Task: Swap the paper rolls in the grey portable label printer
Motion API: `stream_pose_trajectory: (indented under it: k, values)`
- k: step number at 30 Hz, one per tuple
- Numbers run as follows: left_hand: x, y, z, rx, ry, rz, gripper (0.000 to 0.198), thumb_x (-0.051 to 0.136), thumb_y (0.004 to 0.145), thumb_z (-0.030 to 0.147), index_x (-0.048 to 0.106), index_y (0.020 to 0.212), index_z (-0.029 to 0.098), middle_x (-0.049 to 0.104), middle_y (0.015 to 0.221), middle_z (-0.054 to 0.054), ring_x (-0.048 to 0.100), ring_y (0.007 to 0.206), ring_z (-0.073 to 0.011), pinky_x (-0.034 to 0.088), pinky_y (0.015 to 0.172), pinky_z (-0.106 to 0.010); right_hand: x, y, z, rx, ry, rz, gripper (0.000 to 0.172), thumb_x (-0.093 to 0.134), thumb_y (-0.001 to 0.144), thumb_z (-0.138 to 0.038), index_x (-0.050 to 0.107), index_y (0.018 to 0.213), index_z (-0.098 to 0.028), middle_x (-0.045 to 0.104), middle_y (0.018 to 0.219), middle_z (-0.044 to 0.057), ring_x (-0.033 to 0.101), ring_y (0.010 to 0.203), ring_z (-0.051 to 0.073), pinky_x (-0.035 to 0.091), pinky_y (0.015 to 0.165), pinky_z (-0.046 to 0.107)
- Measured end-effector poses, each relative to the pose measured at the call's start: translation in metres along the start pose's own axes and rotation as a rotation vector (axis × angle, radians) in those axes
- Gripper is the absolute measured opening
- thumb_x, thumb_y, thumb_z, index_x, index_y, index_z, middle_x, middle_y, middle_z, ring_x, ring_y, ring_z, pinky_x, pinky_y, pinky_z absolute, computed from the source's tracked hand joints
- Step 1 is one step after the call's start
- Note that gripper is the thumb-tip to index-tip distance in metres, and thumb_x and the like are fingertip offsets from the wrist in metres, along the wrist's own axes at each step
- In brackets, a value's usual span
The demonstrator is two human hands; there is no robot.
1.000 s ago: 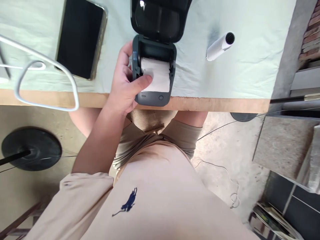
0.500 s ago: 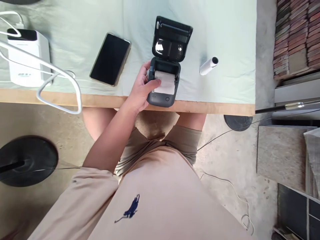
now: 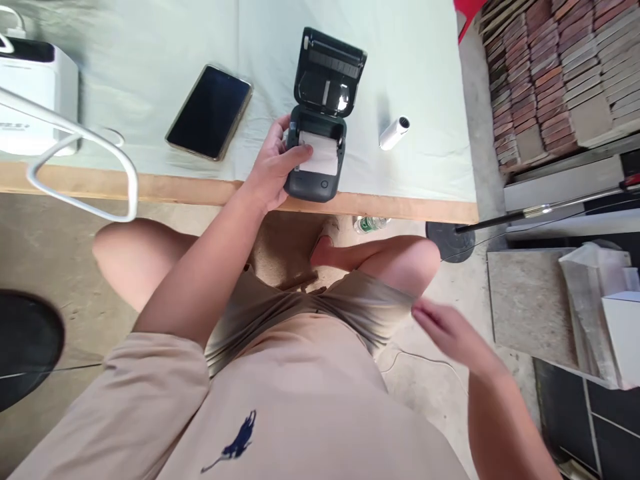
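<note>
My left hand [image 3: 277,163] is closed around the left side of a small dark grey label printer [image 3: 311,188], near the table's front edge. Its lid [image 3: 330,72] stands open, and a roll of white paper [image 3: 323,155] lies inside with my thumb resting on it. My right hand [image 3: 443,327] is down beside my right thigh, fingers closed on the hem of my shorts [image 3: 387,303], which is drawn out towards it. A phone [image 3: 210,112] with a dark screen lies left of the printer. To the printer's right is a small white cylinder [image 3: 394,133] with a dark end.
A white box-shaped device [image 3: 63,100] and a looped white cable [image 3: 133,193] are at the table's left. Under the table lies a plastic bottle [image 3: 370,225]. Stacked bricks [image 3: 545,87], a black round base with a pole [image 3: 450,241] and slabs [image 3: 530,300] stand on the right.
My right hand has come into view at the right and grips the shorts. My knees have spread apart. The left hand still holds the open printer, and the view has shifted to the right.
</note>
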State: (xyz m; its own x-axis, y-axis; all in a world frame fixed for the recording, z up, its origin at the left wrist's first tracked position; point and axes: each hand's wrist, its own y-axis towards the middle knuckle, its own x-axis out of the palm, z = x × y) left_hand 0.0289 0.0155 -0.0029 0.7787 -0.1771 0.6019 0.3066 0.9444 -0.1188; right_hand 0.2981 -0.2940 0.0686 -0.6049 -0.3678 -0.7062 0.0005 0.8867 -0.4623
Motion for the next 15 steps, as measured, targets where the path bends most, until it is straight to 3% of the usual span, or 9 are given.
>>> stream_pose_trajectory:
  k: [2, 4, 7, 9, 12, 15]
  values:
    - [0.000, 0.000, 0.000, 0.018, 0.000, 0.020, 0.061, 0.083, 0.074, 0.017, 0.060, 0.128, 0.033, 0.076, 0.094, 0.002, 0.053, 0.151, -0.0345, 0.036, 0.141, -0.063, -0.024, 0.037, 0.002, -0.107, 0.093, 0.137, 0.052, 0.058, 0.110, -0.063, 0.060, 0.085, -0.017, 0.055, 0.071, -0.004, 0.051, 0.063, 0.007, 0.048, 0.060, 0.021]
    - [0.000, 0.000, 0.000, 0.039, 0.018, 0.040, 0.058, 0.085, 0.070, 0.018, 0.062, 0.121, 0.031, 0.075, 0.096, 0.000, 0.055, 0.149, -0.0377, 0.036, 0.139, -0.066, -0.041, 0.096, -0.009, -0.205, 0.200, 0.312, 0.050, 0.053, 0.110, -0.066, 0.055, 0.086, -0.021, 0.050, 0.072, -0.003, 0.049, 0.063, 0.009, 0.047, 0.060, 0.024]
    - [0.001, -0.002, 0.000, 0.054, 0.077, 0.092, 0.063, 0.087, 0.068, 0.022, 0.062, 0.125, 0.028, 0.075, 0.101, -0.002, 0.062, 0.144, -0.0386, 0.047, 0.130, -0.063, -0.042, 0.197, -0.049, -0.321, 0.366, 0.414, 0.036, 0.060, 0.106, -0.061, 0.057, 0.124, -0.029, 0.062, 0.108, 0.001, 0.053, 0.066, 0.008, 0.052, 0.063, 0.027]
    - [0.000, -0.004, -0.001, 0.082, 0.128, 0.117, 0.072, 0.090, 0.066, 0.030, 0.057, 0.130, 0.026, 0.074, 0.108, -0.003, 0.069, 0.134, -0.0377, 0.057, 0.118, -0.057, -0.031, 0.249, -0.081, -0.336, 0.434, 0.405, 0.049, 0.070, 0.101, -0.055, 0.055, 0.140, -0.030, 0.064, 0.128, 0.005, 0.058, 0.072, 0.009, 0.056, 0.068, 0.030]
    - [-0.006, -0.007, -0.002, 0.093, 0.209, 0.131, 0.091, 0.097, 0.063, 0.045, 0.049, 0.138, 0.026, 0.073, 0.117, -0.005, 0.074, 0.122, -0.0325, 0.063, 0.102, -0.044, -0.012, 0.287, -0.114, -0.359, 0.476, 0.281, 0.062, 0.075, 0.097, -0.058, 0.054, 0.146, -0.027, 0.068, 0.129, 0.010, 0.069, 0.097, 0.020, 0.062, 0.083, 0.036]
    - [-0.016, -0.012, -0.003, 0.103, 0.283, 0.097, 0.099, 0.101, 0.065, 0.054, 0.046, 0.144, 0.028, 0.071, 0.132, -0.007, 0.074, 0.123, -0.0286, 0.063, 0.102, -0.037, -0.001, 0.287, -0.121, -0.402, 0.494, 0.130, 0.074, 0.073, 0.097, -0.059, 0.044, 0.157, -0.027, 0.074, 0.121, 0.008, 0.070, 0.092, 0.021, 0.063, 0.083, 0.039]
